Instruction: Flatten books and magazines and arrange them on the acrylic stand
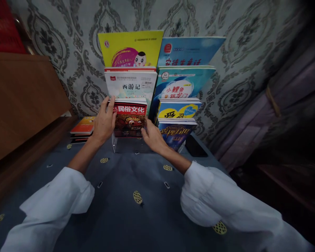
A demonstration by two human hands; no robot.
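Where fingers (110, 106) flank, red book (130, 121) stands

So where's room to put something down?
Bare dark blue pineapple-print cloth lies between the white left sleeve and white right sleeve, before the clear plastic rack. Crowded behind: colourful leaning paperbacks, left hand and right hand touching the red and black book, orange book stack left, flat black object right.

Plenty of room to slide in over the near tablecloth (118, 213), but upright books (144, 87) block the far side, low book stack (82, 127) left, flat black object (196, 146) right.
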